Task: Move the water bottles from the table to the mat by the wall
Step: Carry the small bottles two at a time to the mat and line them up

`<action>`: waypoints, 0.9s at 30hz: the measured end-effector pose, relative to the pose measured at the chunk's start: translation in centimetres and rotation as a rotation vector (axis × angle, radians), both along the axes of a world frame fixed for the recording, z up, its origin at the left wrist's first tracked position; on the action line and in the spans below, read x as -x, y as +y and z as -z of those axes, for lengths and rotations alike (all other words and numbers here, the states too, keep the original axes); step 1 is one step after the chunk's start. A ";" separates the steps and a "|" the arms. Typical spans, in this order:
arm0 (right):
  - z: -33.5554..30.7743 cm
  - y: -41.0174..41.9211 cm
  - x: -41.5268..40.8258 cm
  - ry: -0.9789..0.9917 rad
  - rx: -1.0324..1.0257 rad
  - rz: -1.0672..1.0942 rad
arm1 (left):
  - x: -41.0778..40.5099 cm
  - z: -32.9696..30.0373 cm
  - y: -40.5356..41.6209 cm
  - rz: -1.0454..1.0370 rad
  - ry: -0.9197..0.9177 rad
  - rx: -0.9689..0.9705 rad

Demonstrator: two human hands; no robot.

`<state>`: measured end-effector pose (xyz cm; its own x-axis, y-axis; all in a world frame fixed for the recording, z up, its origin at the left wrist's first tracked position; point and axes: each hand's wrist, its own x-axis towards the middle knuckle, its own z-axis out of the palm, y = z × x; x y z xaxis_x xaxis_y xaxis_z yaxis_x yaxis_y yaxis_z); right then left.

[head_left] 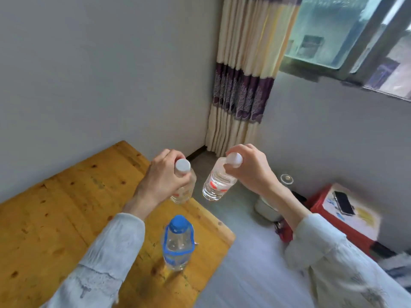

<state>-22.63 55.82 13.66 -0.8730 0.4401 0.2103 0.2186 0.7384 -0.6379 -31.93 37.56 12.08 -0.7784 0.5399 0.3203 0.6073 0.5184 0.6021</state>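
Fig.: two-bottle carry, head view. L hand (165,176) was closed around the neck of the L bottle (185,190), fingers curled under its white cap; the bottle hung upright, apparently just clear of the table (55,218) at its far corner. R hand (249,167) pinched the R bottle (216,185) at the cap w/ thumb and fingertips wrapped round it; that bottle hung tilted, base toward 7 o'clock, past the table edge and over the floor. A third bottle (178,243), blue cap, stood untouched on the table at 6 o'clock from the hands, near the edge. The mat was not clearly identifiable in view; cannot tell where it lay.

Judged step: carrying both bottles off the table. To do it well: keep each grip tight below the cap flange, since full bottles swing from the neck; steady the tilted R bottle before moving on; keep the pair apart so they don't knock; return for the blue-capped one.
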 end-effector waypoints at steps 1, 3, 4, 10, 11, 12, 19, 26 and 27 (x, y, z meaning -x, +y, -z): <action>-0.8 0.9 -2.3 0.035 -0.016 0.052 | -1.4 -1.3 1.3 0.025 0.032 -0.030; -2.3 2.7 -7.6 0.099 -0.056 0.159 | -4.8 -3.8 3.9 0.090 0.077 -0.089; -3.1 3.5 -10.4 0.126 -0.071 0.214 | -6.8 -4.9 5.3 0.135 0.091 -0.112; -5.8 7.0 -28.5 0.120 -0.145 0.480 | -20.9 -7.6 12.8 0.489 0.051 -0.133; -5.8 7.3 -31.8 0.106 -0.146 0.524 | -23.5 -7.4 14.0 0.555 0.026 -0.128; -5.7 7.7 -35.0 0.088 -0.142 0.568 | -26.1 -7.1 15.3 0.619 0.001 -0.121; -4.2 9.3 -56.5 0.006 -0.062 0.956 | -45.5 -4.2 25.0 1.034 -0.150 -0.079; -2.0 10.0 -75.0 0.027 0.027 1.381 | -64.6 -2.1 34.9 1.454 -0.174 -0.016; -1.6 10.3 -77.3 0.038 0.034 1.431 | -67.1 -1.8 36.4 1.500 -0.170 -0.013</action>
<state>54.64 66.16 15.27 0.3238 0.9259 0.1945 0.7308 -0.1143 -0.6729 35.18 73.95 13.92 0.4485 0.8431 0.2966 0.4785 -0.5068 0.7171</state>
